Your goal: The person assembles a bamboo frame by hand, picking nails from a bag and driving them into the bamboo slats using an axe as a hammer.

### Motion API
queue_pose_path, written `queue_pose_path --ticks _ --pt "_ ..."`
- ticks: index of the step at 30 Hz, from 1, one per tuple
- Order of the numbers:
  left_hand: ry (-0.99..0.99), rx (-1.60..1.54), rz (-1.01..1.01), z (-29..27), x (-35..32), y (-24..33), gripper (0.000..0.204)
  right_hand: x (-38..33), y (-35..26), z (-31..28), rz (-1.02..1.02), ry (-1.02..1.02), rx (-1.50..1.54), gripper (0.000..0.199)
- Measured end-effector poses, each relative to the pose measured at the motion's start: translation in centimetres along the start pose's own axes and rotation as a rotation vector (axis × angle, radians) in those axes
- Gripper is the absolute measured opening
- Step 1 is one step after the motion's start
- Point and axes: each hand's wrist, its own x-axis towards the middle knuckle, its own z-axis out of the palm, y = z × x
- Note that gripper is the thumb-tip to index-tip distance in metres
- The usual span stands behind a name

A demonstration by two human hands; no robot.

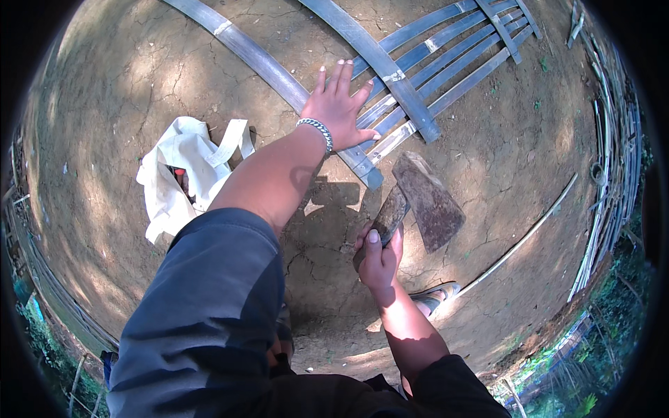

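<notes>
My left hand [336,115] lies spread, fingers apart, on a lattice of flat grey split-bamboo slats on the ground. It rests by the near end of one long crosswise slat [261,61]. A second crosswise slat [369,54] lies to its right, over several lengthwise slats [453,52]. My right hand [380,259] is wrapped round the short wooden handle of an axe [432,209], thumb along the handle. The axe's broad, rusty head points away from me, just short of the lattice, apart from the slats.
A white cloth bag [185,150] with something reddish inside lies at the left on cracked bare earth. A thin pole [523,240] lies on the right near my sandalled foot [435,298]. Long poles [610,160] are heaped along the right edge; greenery stands beyond.
</notes>
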Motion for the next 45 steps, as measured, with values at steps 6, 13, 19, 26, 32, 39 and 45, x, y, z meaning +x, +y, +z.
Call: queue_pose_path --ticks 6,13,19,26,32,39,45 --pt "-0.073 -0.021 -0.008 -1.1 0.2 -0.1 0.1 2.0 -0.5 1.1 0.355 -0.022 -0.219 0.037" --pt "-0.022 -0.015 0.002 -0.4 0.1 0.1 0.104 0.7 1.7 1.2 0.03 -0.055 -0.175 0.023" --pt "-0.045 -0.017 -0.004 -0.9 0.0 0.1 0.101 0.5 0.1 0.4 0.2 -0.089 -0.139 0.035" --pt "-0.065 -0.013 0.004 -1.1 -0.2 0.5 0.099 2.6 -0.6 -0.5 0.405 -0.044 -0.344 0.05" --pt "-0.024 -0.018 -0.007 -0.4 -0.1 0.3 0.1 0.3 0.2 -0.7 -0.012 -0.002 -0.325 0.051" --pt "-0.022 -0.033 -0.017 -0.7 -0.1 0.2 0.102 1.7 -3.0 0.4 0.269 -0.105 -0.483 0.052" --pt "-0.003 -0.003 -0.019 -1.1 -0.1 0.4 0.102 2.0 -1.6 -2.8 0.407 -0.091 -0.476 0.056"
